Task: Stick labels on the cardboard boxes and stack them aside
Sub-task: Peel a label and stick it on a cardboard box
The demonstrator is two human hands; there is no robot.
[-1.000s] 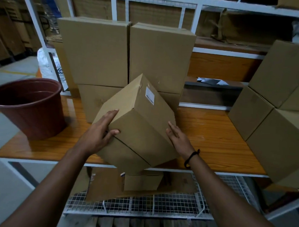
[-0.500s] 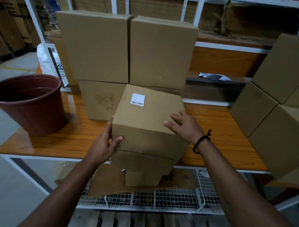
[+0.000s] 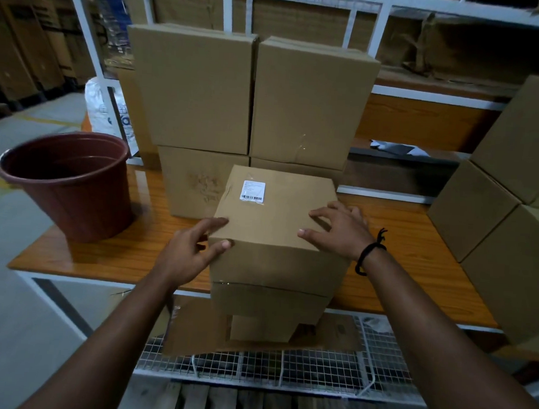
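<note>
A brown cardboard box (image 3: 270, 229) stands upright at the front edge of the wooden table (image 3: 114, 253). A white barcode label (image 3: 252, 190) is stuck near the far left corner of its top face. My left hand (image 3: 192, 247) grips the box's near left corner, thumb on the front face and fingers on the top edge. My right hand (image 3: 341, 230) rests on the top near the right edge with its fingers spread. Behind it stands a stack of plain boxes (image 3: 251, 95), two wide and two high.
A reddish-brown plastic bucket (image 3: 68, 183) stands on the table's left end. More cardboard boxes (image 3: 502, 214) are piled on the right. Below the table, flat cardboard (image 3: 201, 328) lies on a wire mesh shelf (image 3: 286, 366). White rack posts rise behind.
The box was tilted on an edge with its label facing right; it has been turned upright and set down with the label on top. My right hand has moved onto the top face.
</note>
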